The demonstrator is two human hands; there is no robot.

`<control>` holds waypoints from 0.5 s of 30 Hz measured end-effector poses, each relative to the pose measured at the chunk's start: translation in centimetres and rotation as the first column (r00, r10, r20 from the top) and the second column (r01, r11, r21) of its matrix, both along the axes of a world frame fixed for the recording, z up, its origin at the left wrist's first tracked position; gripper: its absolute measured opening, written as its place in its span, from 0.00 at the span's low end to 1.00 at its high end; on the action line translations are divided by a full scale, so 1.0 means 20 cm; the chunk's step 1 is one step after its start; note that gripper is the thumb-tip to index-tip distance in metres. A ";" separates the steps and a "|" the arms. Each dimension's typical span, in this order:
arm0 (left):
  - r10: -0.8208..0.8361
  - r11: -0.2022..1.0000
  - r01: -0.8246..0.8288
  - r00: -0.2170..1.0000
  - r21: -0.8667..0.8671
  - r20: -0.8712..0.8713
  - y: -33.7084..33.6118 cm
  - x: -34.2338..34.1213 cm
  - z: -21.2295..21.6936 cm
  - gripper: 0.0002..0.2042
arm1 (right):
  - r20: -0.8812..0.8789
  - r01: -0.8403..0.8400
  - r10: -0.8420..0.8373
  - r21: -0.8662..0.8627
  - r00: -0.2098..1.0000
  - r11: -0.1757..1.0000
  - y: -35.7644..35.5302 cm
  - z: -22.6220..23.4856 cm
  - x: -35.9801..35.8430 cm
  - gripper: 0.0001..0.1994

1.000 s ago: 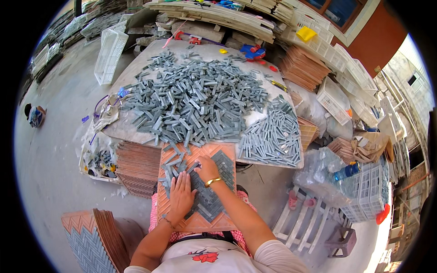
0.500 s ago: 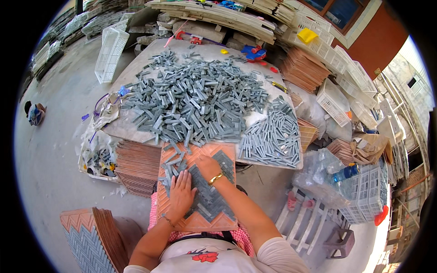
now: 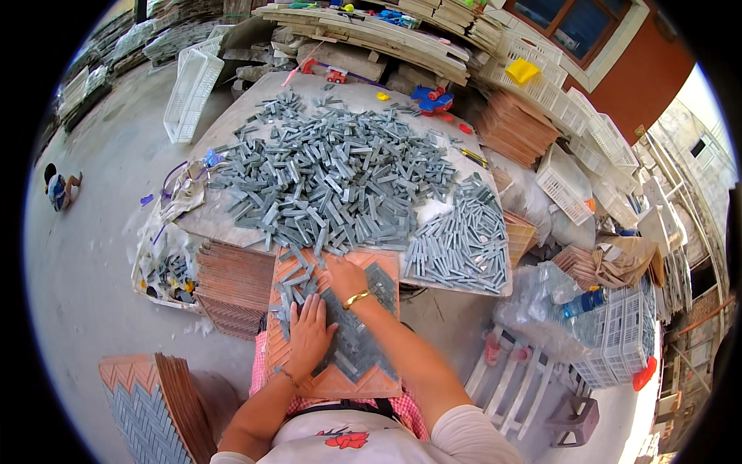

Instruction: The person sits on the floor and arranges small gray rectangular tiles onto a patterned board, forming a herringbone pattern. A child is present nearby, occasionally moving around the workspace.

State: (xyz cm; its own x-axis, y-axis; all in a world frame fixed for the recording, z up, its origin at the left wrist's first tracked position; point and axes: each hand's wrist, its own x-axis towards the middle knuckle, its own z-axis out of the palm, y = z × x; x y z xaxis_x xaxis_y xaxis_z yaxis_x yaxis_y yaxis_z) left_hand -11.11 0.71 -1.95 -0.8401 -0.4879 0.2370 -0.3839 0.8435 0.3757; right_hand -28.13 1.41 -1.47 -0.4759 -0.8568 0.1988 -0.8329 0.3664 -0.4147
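Observation:
An orange herringbone-grooved tray [image 3: 377,380] rests on my lap, against the table's near edge. Grey stone strips [image 3: 357,344] fill its middle and right side in a zigzag pattern. Over the tray's left part my left hand [image 3: 311,332] lies flat, fingers stretched out, beside loose strips [image 3: 292,290]. Near the tray's far edge my right hand [image 3: 345,278], with a gold bracelet at the wrist, is closed and bent downward. Its fingertips are hidden, so what they hold cannot be made out.
A large heap of grey strips [image 3: 340,170] covers the table, with thinner strips [image 3: 460,240] at its right. Stacked orange trays [image 3: 228,282] stand left of my lap; a filled stack [image 3: 147,402] is lower left. A small person [image 3: 60,189] is on the floor at far left.
My right hand has shifted left and slightly away from me across the tray. My left hand stays almost in place. The small person at far left has changed posture.

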 end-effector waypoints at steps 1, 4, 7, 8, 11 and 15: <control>0.006 1.000 -0.006 1.000 -0.008 0.000 0.00 0.00 0.01 0.30 | 0.040 0.042 -0.041 -0.004 0.998 0.999 -0.04 0.00 0.00 0.10; 0.001 0.998 0.000 1.000 -0.064 0.011 0.00 -0.01 -0.02 0.31 | 0.087 0.125 -0.124 -0.007 0.988 0.992 -0.14 -0.08 -0.04 0.12; -0.026 0.998 0.026 1.000 -0.057 0.000 0.01 -0.03 -0.02 0.32 | 0.178 0.145 -0.150 0.039 0.972 0.989 -0.13 -0.16 -0.17 0.10; -0.032 0.999 0.032 0.999 -0.042 -0.006 0.01 -0.03 -0.01 0.32 | 0.223 0.138 -0.149 0.064 0.963 0.988 -0.11 -0.16 -0.21 0.09; 0.005 1.000 -0.005 1.000 -0.014 -0.006 0.01 0.00 0.00 0.32 | 0.272 -0.051 0.041 0.027 0.961 0.998 0.01 -0.07 -0.24 0.07; 0.007 1.000 -0.007 1.000 -0.009 -0.010 0.02 0.00 -0.01 0.32 | 0.203 -0.282 0.265 0.058 0.943 0.958 0.11 0.02 -0.29 0.08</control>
